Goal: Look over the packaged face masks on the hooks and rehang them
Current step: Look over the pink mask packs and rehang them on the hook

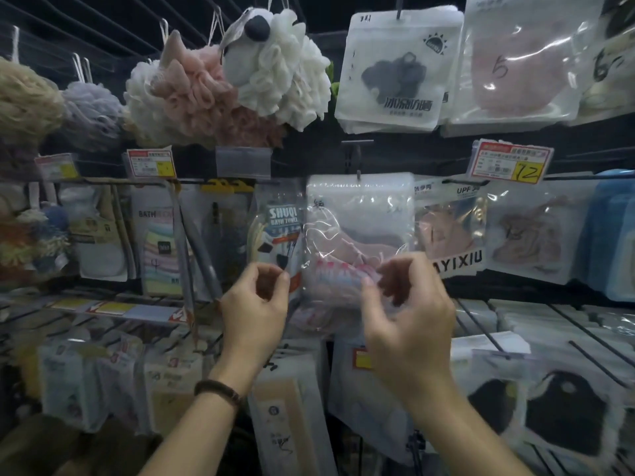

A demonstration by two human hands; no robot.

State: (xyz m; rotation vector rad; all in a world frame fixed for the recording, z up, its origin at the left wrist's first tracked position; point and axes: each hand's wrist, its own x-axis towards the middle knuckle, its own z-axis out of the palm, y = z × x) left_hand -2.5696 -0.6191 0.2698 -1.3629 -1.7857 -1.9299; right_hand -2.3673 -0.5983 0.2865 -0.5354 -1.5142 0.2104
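**Checking the pink mask pack at its lower edge**

Handling the clear pack [359, 235] well here means working from the bottom without dragging on the top: it hangs from a hook [358, 174] straight above the gap between the two hands, and any downward pull could tear the hang hole or slip the pack off the peg. Better to lift the lower edge lightly, tilt it toward the eye, read the contents, then let it fall back flat and square against the packs behind.

The right hand [405, 304] is curled, thumb and fingertips pinched together at the crinkled bottom of the pack; it appears to have the film between them, though motion blur makes the contact uncertain. The left hand [256, 300] is likewise half-closed, thumb meeting forefinger just left of the pack's lower corner; whether it grips the film, or only nears it, I cannot tell. A dark bracelet [218, 389] sits on that wrist.

The pack rises above both hands, its bottom level with the fingertips. A bath-towel packet [281, 231] hangs just above the left hand; another mask pack [450, 231] hangs above and to the right of the right hand.
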